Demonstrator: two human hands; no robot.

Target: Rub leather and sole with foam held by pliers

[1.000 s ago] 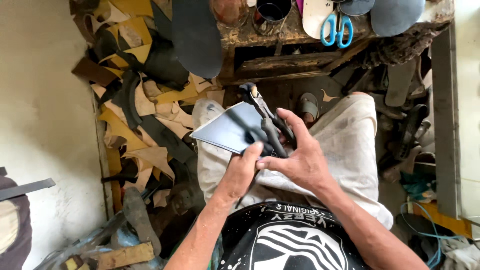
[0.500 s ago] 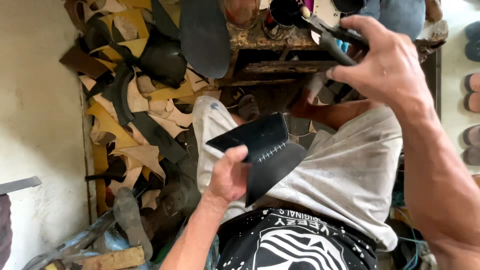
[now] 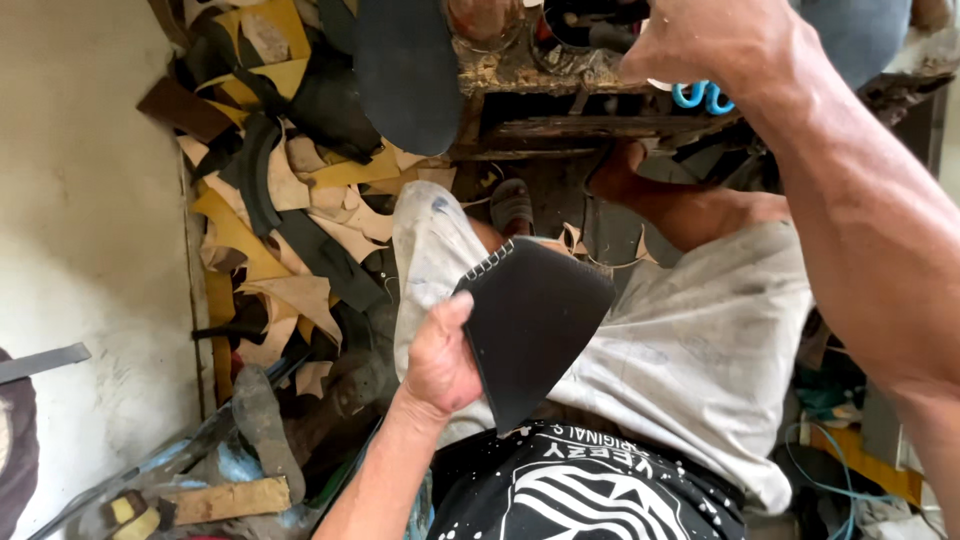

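The left hand [image 3: 440, 362] holds a black leather piece [image 3: 530, 325] over the lap. The thumb lies on the face of the piece near its left edge and the other fingers are hidden behind it, so the hand pinches the piece between thumb and fingers. The piece is flat, dark, with a row of small white stitch marks along its upper left edge, and it is tilted with one corner pointing down toward the black printed shirt [image 3: 590, 490].

The right hand [image 3: 705, 40] is raised far from the left one, at the top of the view over the wooden workbench [image 3: 560, 95]. Its back faces the camera and the fingers are curled downward; I cannot tell if they hold something. Just below this hand the blue handles of a pair of scissors [image 3: 700, 96] lie on the bench edge.

Under the leather piece are the light grey shorts [image 3: 690, 350] of the person. On the left side of the legs, a heap of tan and black leather scraps [image 3: 280, 230] covers the floor beside the pale wall [image 3: 90, 230]. A black shoe sole [image 3: 405, 70] rests against the bench.
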